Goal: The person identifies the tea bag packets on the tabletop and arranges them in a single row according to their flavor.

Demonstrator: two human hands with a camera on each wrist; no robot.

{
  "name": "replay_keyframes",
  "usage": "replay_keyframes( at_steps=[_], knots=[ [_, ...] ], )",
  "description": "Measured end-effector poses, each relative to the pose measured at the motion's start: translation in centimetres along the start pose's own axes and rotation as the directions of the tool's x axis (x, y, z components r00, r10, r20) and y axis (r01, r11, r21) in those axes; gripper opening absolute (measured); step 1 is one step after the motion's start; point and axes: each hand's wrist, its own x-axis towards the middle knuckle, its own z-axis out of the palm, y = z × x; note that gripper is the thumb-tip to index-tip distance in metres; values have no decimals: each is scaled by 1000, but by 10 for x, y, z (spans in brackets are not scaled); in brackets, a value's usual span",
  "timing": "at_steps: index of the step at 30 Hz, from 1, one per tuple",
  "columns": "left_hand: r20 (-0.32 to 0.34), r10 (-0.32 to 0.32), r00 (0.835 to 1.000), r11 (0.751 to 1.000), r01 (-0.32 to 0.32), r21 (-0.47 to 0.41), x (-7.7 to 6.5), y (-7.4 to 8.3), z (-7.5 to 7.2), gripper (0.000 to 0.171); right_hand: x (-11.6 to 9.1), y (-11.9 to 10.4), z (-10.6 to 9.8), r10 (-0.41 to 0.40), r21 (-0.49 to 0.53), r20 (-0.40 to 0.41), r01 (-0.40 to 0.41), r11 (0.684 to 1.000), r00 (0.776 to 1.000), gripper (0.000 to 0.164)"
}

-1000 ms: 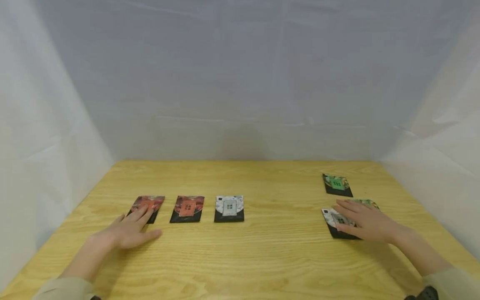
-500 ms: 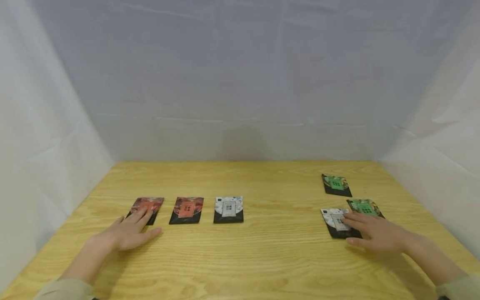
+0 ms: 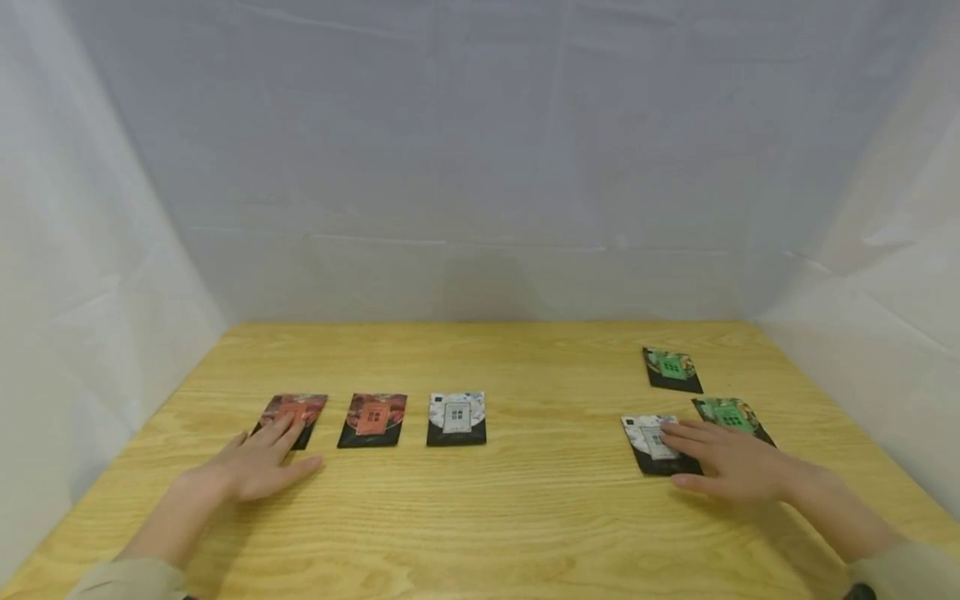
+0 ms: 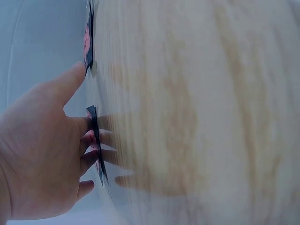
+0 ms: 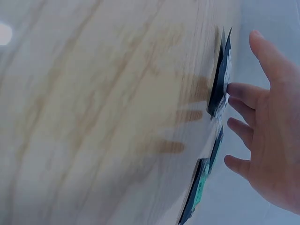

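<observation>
Flat on the table at the left lies a red-and-black packet (image 3: 283, 411), and the extended fingers of my left hand (image 3: 251, 468) rest on it. My right hand (image 3: 738, 460), fingers spread and nearly straight, touches the face of a white-and-black packet (image 3: 647, 442) with its fingertips. The right wrist view shows those fingertips against the white packet (image 5: 221, 79), the thumb held apart from it. Behind the right hand is a green-and-black packet (image 3: 731, 414), partly covered by the fingers.
Between the hands lie a second red packet (image 3: 372, 420) and another white packet (image 3: 457, 418), in a row with the left one. Another green packet (image 3: 672, 369) sits farther back on the right. White sheeting (image 3: 480, 167) encloses the wooden table (image 3: 480, 517) on three sides.
My right hand drew back toward the right, then came left again; the white packet under its fingertips has slid a little left, away from the nearer green packet. The left hand stays put.
</observation>
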Motion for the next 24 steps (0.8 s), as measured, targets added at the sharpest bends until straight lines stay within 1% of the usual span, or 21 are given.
replay_keyframes(
  at_steps=[4,11,16,24],
  knots=[
    [-13,4,1000,1000,-4,-1,0,-1,0,89,9,-6,0,5,-1,9,-5,1000,1000,62],
    [-21,12,1000,1000,-12,-1,2,-3,2,88,24,-17,-1,24,-6,58,-24,1000,998,66],
    [-24,13,1000,1000,-13,2,2,-2,2,88,37,-26,-3,7,-37,77,-4,999,997,68],
    [-6,-4,1000,1000,4,0,2,-1,0,90,58,-40,-5,-15,-31,122,19,999,992,71]
  ],
)
